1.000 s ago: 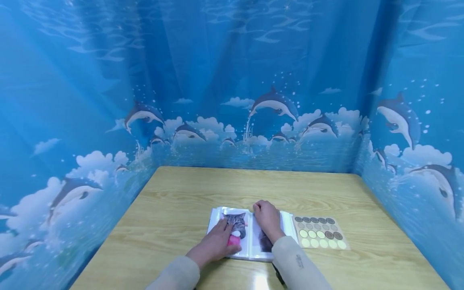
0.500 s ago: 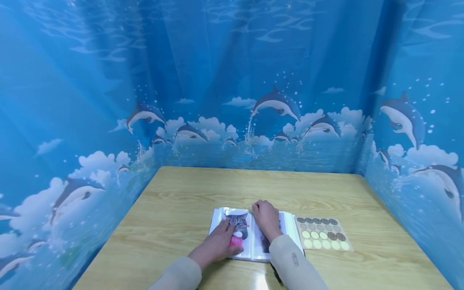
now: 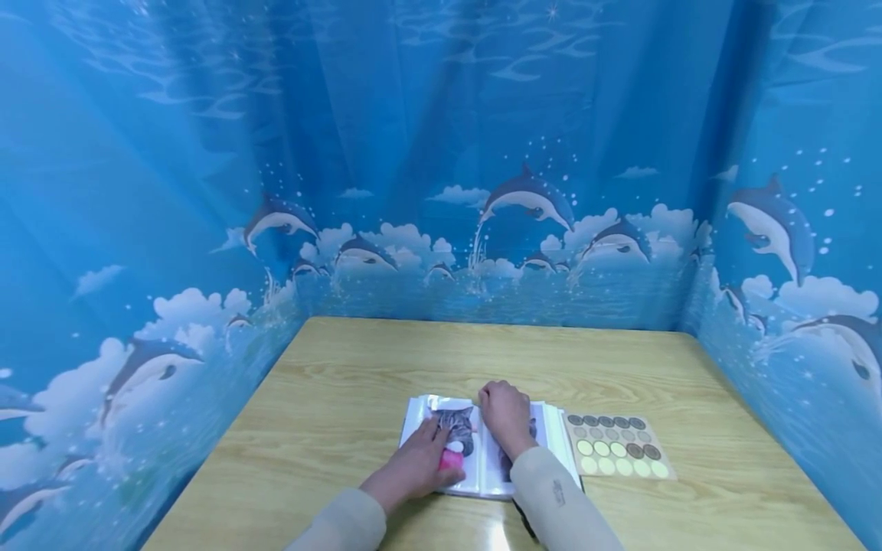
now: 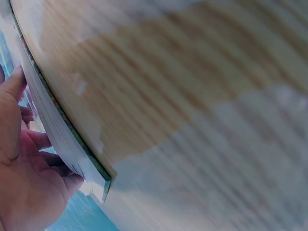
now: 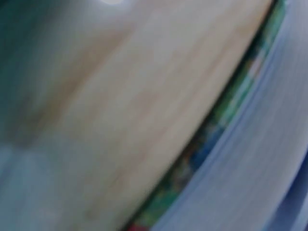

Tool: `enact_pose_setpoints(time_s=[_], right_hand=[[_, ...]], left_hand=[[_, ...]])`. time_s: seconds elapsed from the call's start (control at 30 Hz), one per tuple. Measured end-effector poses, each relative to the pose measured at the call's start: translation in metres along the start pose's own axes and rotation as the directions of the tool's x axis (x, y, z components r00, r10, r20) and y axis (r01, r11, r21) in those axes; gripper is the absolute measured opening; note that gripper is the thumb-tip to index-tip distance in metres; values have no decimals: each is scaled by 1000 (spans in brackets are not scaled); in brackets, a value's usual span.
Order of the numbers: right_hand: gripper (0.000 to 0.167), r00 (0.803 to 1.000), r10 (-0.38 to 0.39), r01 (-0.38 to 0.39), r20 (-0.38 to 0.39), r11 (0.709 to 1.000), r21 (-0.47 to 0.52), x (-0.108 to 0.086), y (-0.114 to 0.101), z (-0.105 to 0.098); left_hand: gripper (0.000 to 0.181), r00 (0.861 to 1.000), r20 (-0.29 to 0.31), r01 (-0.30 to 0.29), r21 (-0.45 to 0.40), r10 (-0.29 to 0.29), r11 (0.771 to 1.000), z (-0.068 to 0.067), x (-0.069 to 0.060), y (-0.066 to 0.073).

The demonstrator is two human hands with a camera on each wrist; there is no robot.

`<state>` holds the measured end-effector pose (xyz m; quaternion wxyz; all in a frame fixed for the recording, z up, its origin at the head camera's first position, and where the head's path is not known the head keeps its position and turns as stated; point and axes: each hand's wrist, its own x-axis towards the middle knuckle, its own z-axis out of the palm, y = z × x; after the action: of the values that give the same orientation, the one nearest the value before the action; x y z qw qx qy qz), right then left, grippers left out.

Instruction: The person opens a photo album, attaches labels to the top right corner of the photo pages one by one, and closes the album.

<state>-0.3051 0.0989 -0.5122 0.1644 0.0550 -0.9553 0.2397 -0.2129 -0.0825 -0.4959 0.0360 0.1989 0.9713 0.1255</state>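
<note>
An open photo album (image 3: 490, 474) lies on the table with its pages spread. On the left page, a photo of a grey tabby cat (image 3: 456, 420) shows beside a pink shape. My left hand (image 3: 417, 462) rests on that page, fingers extended. Curled fingers of my right hand (image 3: 508, 418) meet the top of the right page near the spine; whether they pinch anything is hidden. Another photo (image 3: 540, 422) is partly covered by that hand. In the left wrist view, the fingers (image 4: 39, 139) lie along the stacked pages. The right wrist view shows only the album's patterned cover edge (image 5: 211, 139), blurred.
A sheet of round discs or stickers (image 3: 612, 436), dark brown, tan and pale yellow, lies just right of the album. The wooden table (image 3: 324, 413) extends around both. Blue dolphin-print curtains (image 3: 441, 191) enclose its back and sides.
The whole head view has shifted slightly, so everything appears a little further right. Both hands keep nearly the same place on the album.
</note>
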Motion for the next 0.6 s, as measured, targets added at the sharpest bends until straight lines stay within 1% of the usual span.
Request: enact_pose_setpoints(time_s=[0.1,0.27,0.4,0.5,0.6], right_hand=[[16,1000,-16,16,4,1000,-23,-1,-2,1],[16,1000,-16,16,18,1000,-18,-1,-5,2],[16,1000,-29,28,-13,999,-27,-2,-6,0],[16,999,-25,23,-39,999,-36,-3,-6,-1],[15,999,-20,18,-35,998,-58,-2,-5,-1]], left_hand=[[87,1000,1,0,2,0,1000,0,0,0],[88,1000,11,9,10,-9,1000,-1,0,0],[88,1000,15,17,6,-17,1000,-2,0,1],[88,1000,15,18,5,-18,1000,-2,0,2],[88,1000,15,15,4,-16,1000,-1,0,2]])
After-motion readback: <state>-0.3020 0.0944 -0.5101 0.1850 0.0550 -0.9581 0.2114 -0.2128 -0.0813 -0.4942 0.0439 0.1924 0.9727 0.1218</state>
